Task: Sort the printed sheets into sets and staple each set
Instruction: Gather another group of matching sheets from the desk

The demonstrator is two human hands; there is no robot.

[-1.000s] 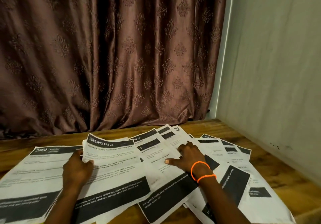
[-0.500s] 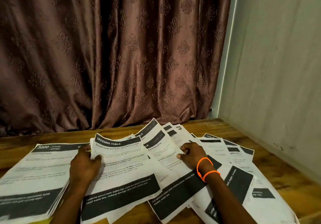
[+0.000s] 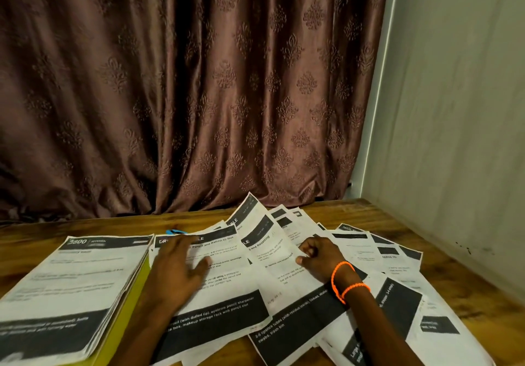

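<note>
1. Wooden table (image 3: 377, 212) holds printed sheets (image 3: 392, 254) fanned across its right half, overlapping one another under your two hands.
2. Your left hand (image 3: 177, 269) lies with fingers spread and loosely straight on the front sheet (image 3: 227, 297), the one with a dark band across its foot; it grips nothing.
3. Your right hand (image 3: 318, 257), fingers curled, pinches the edge of a lifted sheet (image 3: 255, 223) whose far corner stands up off the pile and leans toward the curtain (image 3: 199, 81).
4. The two hands are apart, the lifted sheet rising between them.
5. A neat stack (image 3: 71, 280) sits to the left of your left hand, just beside the front sheet, resting on a yellow-green folder (image 3: 127, 314).
6. Something small and blue (image 3: 174, 232) peeks out behind the front sheet; what it is cannot be told.
7. Orange bands (image 3: 343, 280) circle your right wrist.
</note>
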